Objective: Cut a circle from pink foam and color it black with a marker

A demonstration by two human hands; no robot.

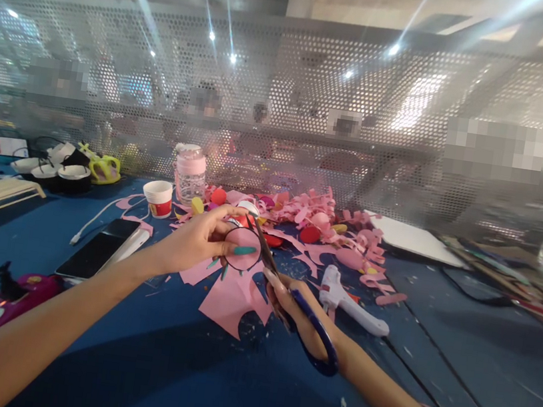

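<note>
My left hand pinches a pink paper circle with a dark drawn outline, holding it above the blue table. My right hand grips blue-handled scissors, fingers through the loops. Their blades point up and left and meet the right edge of the circle. Under both hands lies a larger pink paper offcut with jagged edges.
A white glue gun lies right of my hands. Pink scraps and coloured balls pile behind. A paper cup, pink jar and phone sit left. A white board lies right. Perforated metal screen behind; people beyond it.
</note>
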